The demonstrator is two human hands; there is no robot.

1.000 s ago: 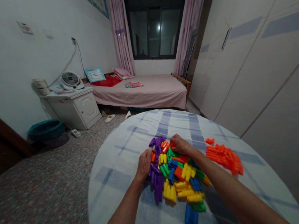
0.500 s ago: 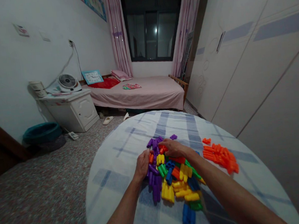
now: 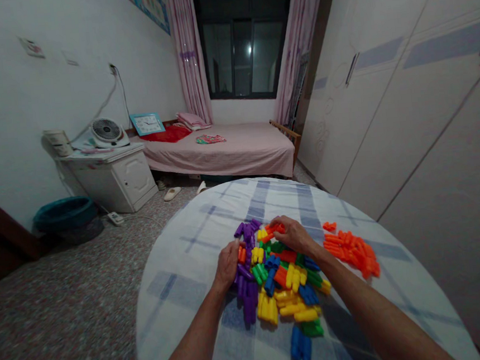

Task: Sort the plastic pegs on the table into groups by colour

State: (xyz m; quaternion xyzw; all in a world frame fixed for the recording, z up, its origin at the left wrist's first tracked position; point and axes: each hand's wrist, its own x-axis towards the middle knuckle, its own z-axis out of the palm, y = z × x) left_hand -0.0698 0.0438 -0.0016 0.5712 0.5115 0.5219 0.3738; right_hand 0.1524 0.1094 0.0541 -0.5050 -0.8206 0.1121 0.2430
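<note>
A heap of interlocking plastic blocks [image 3: 277, 277] in purple, yellow, green, blue and orange lies on a round table under a blue-checked white cloth [image 3: 185, 319]. My left hand [image 3: 227, 265] rests on the heap's left side, beside purple blocks and a small orange one, its fingers partly hidden. At the far edge of the heap, my right hand [image 3: 293, 235] pinches an orange block [image 3: 274, 229] in its fingertips. To the right, apart from the heap, lies a separate group of orange blocks [image 3: 351, 254].
Past the table's far edge stands a bed with a pink cover [image 3: 221, 153]. A white bedside cabinet [image 3: 108, 180] carrying a small fan [image 3: 107, 133] stands to the left. A teal basin [image 3: 64, 215] sits on the speckled floor. White wardrobe doors [image 3: 407, 120] fill the right side.
My right hand has shifted toward the heap's far edge and now has an orange block at its fingertips. My left hand has barely moved. The whole view has drifted slightly.
</note>
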